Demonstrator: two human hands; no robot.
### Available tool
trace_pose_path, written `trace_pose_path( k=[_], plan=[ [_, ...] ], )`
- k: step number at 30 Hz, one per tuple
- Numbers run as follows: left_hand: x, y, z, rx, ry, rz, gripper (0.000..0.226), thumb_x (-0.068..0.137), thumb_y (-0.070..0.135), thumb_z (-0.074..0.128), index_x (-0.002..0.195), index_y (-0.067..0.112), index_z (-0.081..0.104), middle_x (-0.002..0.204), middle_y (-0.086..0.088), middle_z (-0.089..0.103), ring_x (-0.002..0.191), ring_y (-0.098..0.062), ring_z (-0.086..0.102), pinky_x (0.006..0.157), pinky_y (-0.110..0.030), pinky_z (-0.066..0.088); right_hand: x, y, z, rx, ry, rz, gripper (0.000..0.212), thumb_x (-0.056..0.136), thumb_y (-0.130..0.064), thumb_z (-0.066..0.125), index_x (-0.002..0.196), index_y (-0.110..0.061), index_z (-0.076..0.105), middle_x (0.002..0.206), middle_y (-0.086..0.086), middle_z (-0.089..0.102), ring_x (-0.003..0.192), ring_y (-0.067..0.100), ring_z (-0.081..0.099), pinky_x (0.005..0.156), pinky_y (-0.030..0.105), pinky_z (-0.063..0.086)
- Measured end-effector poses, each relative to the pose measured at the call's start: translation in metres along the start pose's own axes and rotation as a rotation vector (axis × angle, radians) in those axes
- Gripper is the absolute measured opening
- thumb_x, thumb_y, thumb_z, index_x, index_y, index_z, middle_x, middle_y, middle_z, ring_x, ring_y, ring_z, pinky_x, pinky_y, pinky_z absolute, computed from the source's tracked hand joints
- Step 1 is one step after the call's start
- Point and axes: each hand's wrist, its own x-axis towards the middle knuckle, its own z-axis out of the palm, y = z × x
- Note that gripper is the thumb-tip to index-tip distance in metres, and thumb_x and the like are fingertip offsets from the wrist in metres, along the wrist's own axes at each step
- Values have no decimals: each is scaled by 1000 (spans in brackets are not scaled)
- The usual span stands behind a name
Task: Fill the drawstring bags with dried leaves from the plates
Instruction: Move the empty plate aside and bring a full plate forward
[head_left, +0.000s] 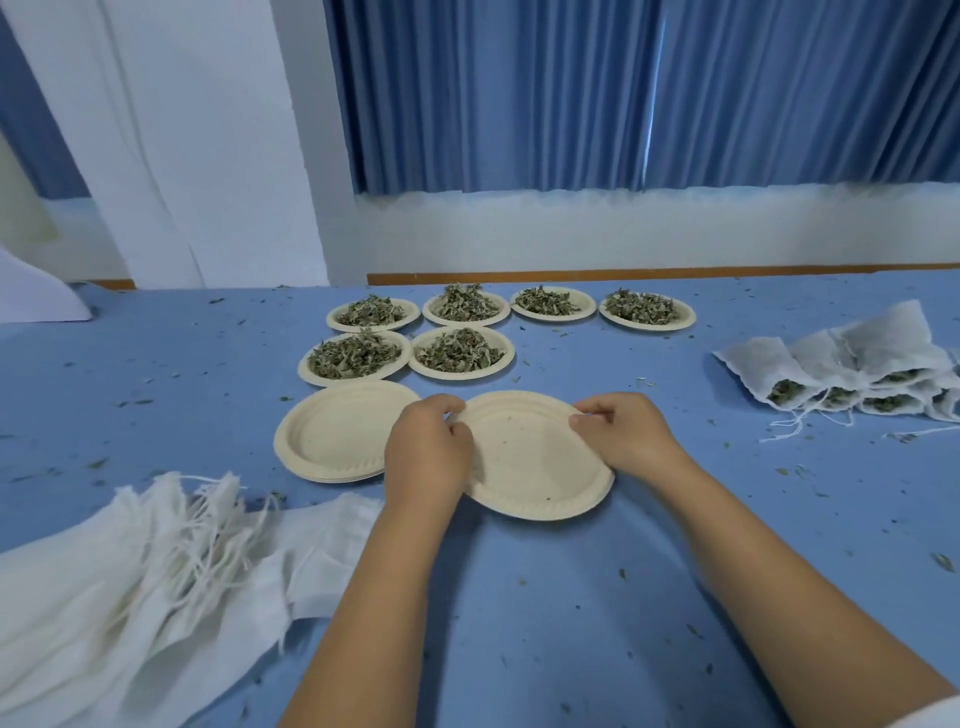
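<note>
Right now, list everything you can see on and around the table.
Cream round paper plates of dried green leaves: six, far centre, two rows.
Empty cream paper plate: one, centre, held by both hands.
Stack of empty cream paper plates: one, left of it.
Empty white drawstring bags: pile, near left.
Filled white drawstring bags: pile, far right.
Blue tablecloth: one, strewn with leaf scraps.
Blue curtains: behind the table.
Left hand: pinches plate's left rim.
Right hand: pinches its right rim.
</note>
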Motion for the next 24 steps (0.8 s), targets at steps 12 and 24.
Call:
trace_pose_path(
  k=[12,24],
  plan=[
    [18,-19,-39,-438,257,-338,14,89,27,69,85,16,63,77,2,64,77,-24,63,75,-36,55,-5,-46,18,551,-135,268,9,80,-11,71,78,-3,71,61,7,58,46,13,50,59,26,51],
    [31,-50,-76,-571,398,-566,34,90,1,52,119,12,65,121,-6,67,109,-25,63,99,-40,50,12,-94,93,851,-193,439,24,77,-16,82,87,0,67,54,3,64,39,7,58,43,16,49]
  ],
)
